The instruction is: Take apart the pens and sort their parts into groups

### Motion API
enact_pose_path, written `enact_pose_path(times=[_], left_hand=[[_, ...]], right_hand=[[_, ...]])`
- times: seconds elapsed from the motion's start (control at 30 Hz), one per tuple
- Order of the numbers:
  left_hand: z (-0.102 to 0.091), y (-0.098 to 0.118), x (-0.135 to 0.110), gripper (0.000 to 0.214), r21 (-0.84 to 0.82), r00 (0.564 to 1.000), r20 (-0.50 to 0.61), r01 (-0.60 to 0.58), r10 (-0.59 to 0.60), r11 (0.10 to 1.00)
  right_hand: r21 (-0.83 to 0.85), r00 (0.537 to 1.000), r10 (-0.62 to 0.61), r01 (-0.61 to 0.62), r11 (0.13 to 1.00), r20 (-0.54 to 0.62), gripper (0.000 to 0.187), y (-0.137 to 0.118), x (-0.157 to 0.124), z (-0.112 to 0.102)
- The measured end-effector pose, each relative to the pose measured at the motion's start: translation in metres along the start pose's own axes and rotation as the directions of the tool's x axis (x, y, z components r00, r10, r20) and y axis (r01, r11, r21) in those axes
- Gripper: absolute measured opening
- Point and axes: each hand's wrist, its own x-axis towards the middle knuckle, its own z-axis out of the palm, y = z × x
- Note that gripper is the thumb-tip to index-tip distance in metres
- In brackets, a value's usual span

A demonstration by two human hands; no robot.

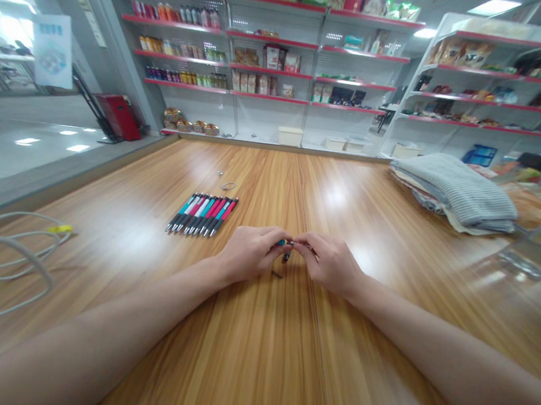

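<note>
Above the middle of the table, my left hand [252, 252] pinches a small teal pen part [282, 242] between thumb and fingers. My right hand [330, 262] meets it fingertip to fingertip, closed on a thin piece that its fingers mostly cover. A short black pen part [287, 255] shows just below the fingertips; whether it is held or lies on the table is unclear. Beneath my left hand a small dark piece [277, 274] lies on the wood. Left of my hands, several click pens [201, 214] in teal, white and red with black grips lie side by side.
A thin ring-shaped item [228, 186] lies behind the pens on the wooden table [253, 368]. White cable [8, 259] is coiled at the left edge. Folded striped cloth [456, 186] and a clear container [540, 240] occupy the right. Stocked shelves [269, 70] stand beyond the table.
</note>
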Motion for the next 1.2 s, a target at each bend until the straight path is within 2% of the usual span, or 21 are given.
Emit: enact_pose_path(times=[0.27,0.47,0.67,0.87,1.03,1.2], left_hand=[[-0.0081,0.0099,0.0016,0.023,0.124,0.993,0.110,-0.050,0.036,0.991],[-0.0064,0.0079,-0.0004,0.023,0.038,0.999,0.047,-0.019,0.018,0.999],[-0.0082,0.0061,0.0016,0.022,0.002,0.992,-0.032,0.123,-0.123,0.992],[-0.0075,0.0031,0.0027,0.025,0.025,0.986,0.000,0.166,-0.166,0.986],[-0.0076,0.0032,0.0034,0.026,0.118,0.988,0.073,0.125,-0.134,0.985],[-0.0076,0.0079,0.0037,0.025,0.183,0.991,0.116,0.049,-0.071,0.982]], right_hand=[[-0.153,0.998,0.001,0.009,0.988,0.063,0.019,-0.0038,-0.0002,-0.0044],[-0.179,0.998,0.014,-0.003,0.984,0.059,0.023,-0.0066,0.0011,-0.0033],[-0.262,0.992,0.106,-0.087,0.961,0.062,0.017,-0.0060,0.0026,-0.0064],[-0.286,0.990,0.122,-0.097,0.953,0.071,0.019,-0.0033,0.0019,-0.0059],[-0.298,0.992,0.115,-0.094,0.950,0.055,0.020,-0.0038,0.0021,-0.0066],[-0.308,0.995,0.065,-0.037,0.951,0.081,0.020,-0.0079,0.0020,-0.0072]])
